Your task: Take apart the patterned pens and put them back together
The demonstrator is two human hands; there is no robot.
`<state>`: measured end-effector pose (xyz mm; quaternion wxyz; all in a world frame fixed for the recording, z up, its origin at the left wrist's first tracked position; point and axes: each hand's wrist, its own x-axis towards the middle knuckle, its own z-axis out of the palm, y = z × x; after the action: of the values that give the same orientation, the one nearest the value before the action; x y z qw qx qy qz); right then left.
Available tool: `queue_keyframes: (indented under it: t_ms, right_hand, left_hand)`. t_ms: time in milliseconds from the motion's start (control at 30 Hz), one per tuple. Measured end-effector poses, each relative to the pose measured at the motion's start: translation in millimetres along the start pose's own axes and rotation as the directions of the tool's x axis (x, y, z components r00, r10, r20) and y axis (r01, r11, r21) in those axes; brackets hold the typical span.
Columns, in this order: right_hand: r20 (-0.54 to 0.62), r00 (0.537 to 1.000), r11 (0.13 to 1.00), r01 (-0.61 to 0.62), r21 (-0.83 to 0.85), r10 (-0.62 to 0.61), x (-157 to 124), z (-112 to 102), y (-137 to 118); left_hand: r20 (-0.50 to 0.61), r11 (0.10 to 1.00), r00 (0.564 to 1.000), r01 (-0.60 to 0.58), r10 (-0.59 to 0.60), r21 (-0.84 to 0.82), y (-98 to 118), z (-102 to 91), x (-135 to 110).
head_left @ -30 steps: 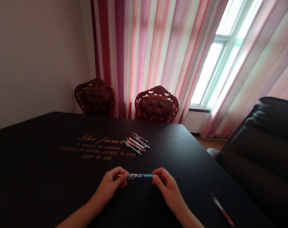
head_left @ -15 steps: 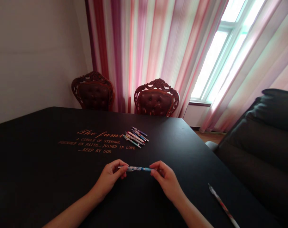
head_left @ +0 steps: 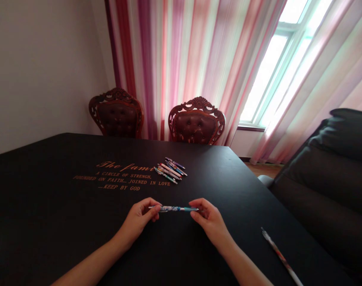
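A slim pen [head_left: 170, 208] with a blue-and-white patterned barrel and a teal front part lies level between my hands, above the table. My left hand [head_left: 143, 212] pinches its clip end between thumb and fingers. Around the teal end, my right hand [head_left: 207, 216] has thumb and fingers parted, and the pen's tip shows between them. Whether a right fingertip still touches the pen I cannot tell. A short white band shows between the patterned barrel and the teal part.
Several pens [head_left: 170, 171] lie in a loose bunch on the black table [head_left: 64, 222], beside printed gold lettering. Another pen [head_left: 278, 254], white with red and dark marks, lies at the right. Two carved chairs [head_left: 197, 123] stand behind; a dark armchair [head_left: 324, 186] is at right.
My right thumb and fingers have parted from the pen's teal end, so its tip now shows. A wider white band shows on the pen. My left hand keeps its pinch.
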<state>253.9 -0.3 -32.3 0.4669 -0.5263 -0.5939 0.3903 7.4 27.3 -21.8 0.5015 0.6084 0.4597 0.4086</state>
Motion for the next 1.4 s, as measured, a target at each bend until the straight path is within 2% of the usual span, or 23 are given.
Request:
queue_keyframes:
  t_ms: [100, 233, 500, 633, 700, 767, 867, 933, 1033, 1200, 1333, 1400]
  right_hand:
    - [0.029, 0.999, 1.000, -0.013, 0.020, 0.013, 1, -1, 1]
    - [0.047, 0.999, 0.999, -0.006, -0.035, 0.008, 2, -5, 2]
    - [-0.187, 0.982, 0.999, -0.003, -0.038, -0.004, 12, -30, 11]
    - [-0.231, 0.973, 0.993, -0.022, -0.115, -0.006, 14, -33, 16]
    - [-0.222, 0.975, 0.988, -0.019, -0.152, -0.016, 14, -33, 17]
    - [-0.209, 0.978, 0.984, -0.010, -0.175, -0.027, 14, -32, 17]
    - [-0.196, 0.980, 0.982, -0.001, -0.190, -0.037, 13, -31, 15]
    - [-0.194, 0.980, 0.980, 0.002, -0.199, -0.042, 12, -31, 14]
    - [-0.192, 0.980, 0.977, 0.007, -0.214, -0.049, 12, -31, 13]
    - [-0.188, 0.981, 0.976, 0.007, -0.217, -0.049, 13, -31, 15]
    - [-0.184, 0.981, 0.978, 0.016, -0.210, -0.056, 13, -31, 18]
    - [-0.178, 0.982, 0.979, 0.022, -0.203, -0.059, 14, -31, 20]
  left_hand:
    - [0.007, 1.000, 1.000, 0.005, -0.005, -0.011, -2, -0.3, 1]
    - [0.006, 1.000, 1.000, 0.016, -0.016, -0.020, 1, -0.4, 1]
    - [-0.101, 0.998, 0.994, -0.035, 0.040, 0.044, 4, -8.5, 5]
    - [-0.126, 0.993, 0.988, -0.074, 0.086, 0.097, -1, -17.4, 10]
    - [-0.098, 0.977, 0.985, -0.122, 0.141, 0.178, -2, -20.2, 9]
    - [-0.035, 0.930, 0.968, -0.227, 0.247, 0.289, 2, -21.2, 6]
    - [0.151, 0.803, 0.902, -0.429, 0.404, 0.415, 12, -20.2, -1]
    - [0.267, 0.735, 0.861, -0.508, 0.432, 0.448, 20, -19.2, -6]
    - [0.314, 0.701, 0.847, -0.532, 0.430, 0.475, 28, -18.5, -9]
    - [0.217, 0.758, 0.892, -0.451, 0.396, 0.471, 21, -18.7, -3]
    - [0.030, 0.833, 0.942, -0.310, 0.334, 0.459, 2, -20.5, 6]
    - [-0.030, 0.849, 0.956, -0.245, 0.293, 0.468, -6, -23.2, 11]
